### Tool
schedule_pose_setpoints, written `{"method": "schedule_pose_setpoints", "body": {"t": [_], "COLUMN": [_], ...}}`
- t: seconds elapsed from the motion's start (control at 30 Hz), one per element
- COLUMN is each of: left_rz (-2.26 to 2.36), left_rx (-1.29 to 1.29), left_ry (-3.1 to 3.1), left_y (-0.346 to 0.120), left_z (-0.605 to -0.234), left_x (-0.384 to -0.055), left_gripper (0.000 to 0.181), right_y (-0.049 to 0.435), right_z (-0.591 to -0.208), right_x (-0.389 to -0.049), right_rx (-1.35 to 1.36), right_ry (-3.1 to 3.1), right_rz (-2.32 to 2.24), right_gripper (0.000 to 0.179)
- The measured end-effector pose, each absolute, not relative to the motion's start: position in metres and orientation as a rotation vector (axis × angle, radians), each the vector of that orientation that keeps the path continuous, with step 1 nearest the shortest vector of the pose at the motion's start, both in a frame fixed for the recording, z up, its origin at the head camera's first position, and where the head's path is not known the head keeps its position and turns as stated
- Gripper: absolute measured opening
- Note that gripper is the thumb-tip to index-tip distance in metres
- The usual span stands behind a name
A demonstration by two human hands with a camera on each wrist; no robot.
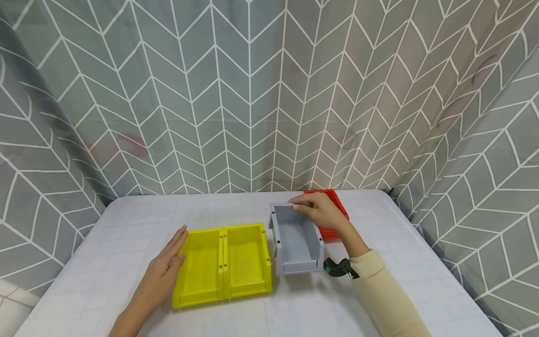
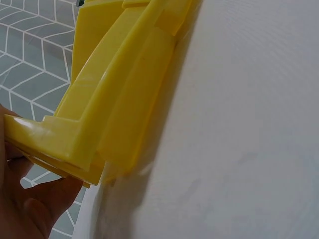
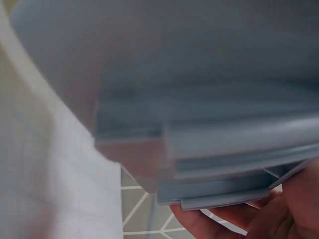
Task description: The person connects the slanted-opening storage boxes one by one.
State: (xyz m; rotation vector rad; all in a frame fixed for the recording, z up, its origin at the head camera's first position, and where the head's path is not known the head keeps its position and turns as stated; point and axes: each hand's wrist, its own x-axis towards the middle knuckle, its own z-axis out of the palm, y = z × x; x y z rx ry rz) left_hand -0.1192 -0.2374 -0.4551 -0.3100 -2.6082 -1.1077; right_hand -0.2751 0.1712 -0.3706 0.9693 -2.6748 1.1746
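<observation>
Our right fingers (image 1: 301, 198) were curled, pinching the rim of the gray storage bin (image 1: 295, 238); our left fingers (image 1: 174, 242) lay basically straight along the yellow bins (image 1: 223, 264). We had the gray one just right of those, red bin (image 1: 338, 202) beyond it, desk (image 1: 236, 323) underneath.

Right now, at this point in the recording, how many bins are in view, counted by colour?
Yellow bins, side by side: 2
Gray bin: 1
Red bin, partly hidden: 1
Total: 4
</observation>
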Motion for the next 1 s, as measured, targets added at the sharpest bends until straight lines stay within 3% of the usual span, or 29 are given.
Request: {"method": "schedule_pose_setpoints", "body": {"t": [1.0], "left_rz": [-1.121], "left_rx": [-0.324], "left_ry": [-2.600], "left_y": [-0.241], "left_z": [-0.458], "left_x": [-0.123], "left_gripper": [0.054], "right_y": [0.165], "right_z": [-0.382], "right_x": [-0.266], "right_rx": [1.034], "right_ry": [-2.692], "right_rz": [1.125], "right_gripper": [0.025]}}
